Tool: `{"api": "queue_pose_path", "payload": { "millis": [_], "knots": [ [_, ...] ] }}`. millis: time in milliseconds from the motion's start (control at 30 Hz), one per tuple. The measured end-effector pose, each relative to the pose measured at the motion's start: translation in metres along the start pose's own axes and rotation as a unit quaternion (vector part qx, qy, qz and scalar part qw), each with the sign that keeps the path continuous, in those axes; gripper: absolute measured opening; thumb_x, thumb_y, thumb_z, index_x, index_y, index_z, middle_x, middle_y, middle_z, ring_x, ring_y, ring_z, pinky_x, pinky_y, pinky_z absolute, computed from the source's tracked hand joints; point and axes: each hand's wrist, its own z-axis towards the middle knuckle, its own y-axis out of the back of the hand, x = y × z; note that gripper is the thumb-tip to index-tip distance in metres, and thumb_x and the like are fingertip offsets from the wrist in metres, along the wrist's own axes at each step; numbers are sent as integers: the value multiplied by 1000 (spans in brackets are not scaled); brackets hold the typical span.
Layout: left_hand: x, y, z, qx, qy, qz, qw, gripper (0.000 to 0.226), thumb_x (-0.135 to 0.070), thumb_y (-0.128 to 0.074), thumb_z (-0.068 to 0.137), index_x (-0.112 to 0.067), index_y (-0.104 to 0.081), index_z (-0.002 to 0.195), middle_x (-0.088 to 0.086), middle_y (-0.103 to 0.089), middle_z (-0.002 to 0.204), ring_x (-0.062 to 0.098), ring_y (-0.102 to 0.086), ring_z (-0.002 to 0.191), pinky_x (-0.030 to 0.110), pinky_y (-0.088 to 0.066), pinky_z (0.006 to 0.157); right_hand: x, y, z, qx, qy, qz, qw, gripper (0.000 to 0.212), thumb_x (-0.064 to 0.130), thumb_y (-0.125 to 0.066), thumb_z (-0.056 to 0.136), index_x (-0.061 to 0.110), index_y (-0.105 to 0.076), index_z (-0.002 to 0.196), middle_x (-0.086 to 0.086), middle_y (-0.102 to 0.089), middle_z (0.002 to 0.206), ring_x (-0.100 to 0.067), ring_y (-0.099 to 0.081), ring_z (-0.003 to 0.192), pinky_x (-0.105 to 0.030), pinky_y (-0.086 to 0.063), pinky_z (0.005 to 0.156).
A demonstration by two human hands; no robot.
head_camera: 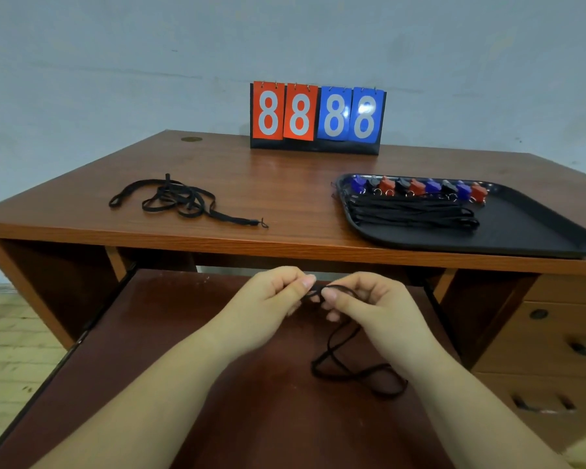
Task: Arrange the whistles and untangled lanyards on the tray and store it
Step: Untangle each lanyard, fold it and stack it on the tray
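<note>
My left hand (271, 299) and my right hand (369, 306) pinch one black lanyard (356, 374) between thumbs and fingertips over the pulled-out keyboard shelf; its loops hang below my right hand. A tangled pile of black lanyards (180, 198) lies on the desk top at the left. At the right a black tray (528, 228) holds a row of several blue, black and red whistles (420, 187) along its far edge, with straightened lanyards (413, 214) laid in front of them.
A flip scoreboard (317, 118) showing 8s stands at the back of the wooden desk (285, 170). The keyboard shelf (217, 384) sticks out beneath my arms. Drawers (552, 350) are at the lower right. The tray overhangs the desk's right front corner.
</note>
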Motion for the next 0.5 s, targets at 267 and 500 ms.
{"api": "queue_pose_path", "payload": {
  "millis": [267, 500],
  "knots": [
    [9, 0, 5, -51, 90, -143, 984, 56, -66, -46, 81, -16, -65, 97, 0, -69, 83, 12, -63, 76, 27, -51, 71, 1, 3, 5, -31, -168, 261, 950, 14, 23, -66, 75, 11, -66, 82, 1, -68, 67, -6, -62, 56, -21, -56, 58],
    [2, -16, -1, -24, 27, -126, 991, 26, -35, -71, 69, -21, -66, 91, -11, -70, 72, -2, -63, 70, 13, -47, 66, -4, 0, 5, -21, -188, 273, 943, 17, 26, -68, 70, 12, -66, 79, 2, -66, 64, -5, -60, 56, -22, -55, 59]
  ]
}}
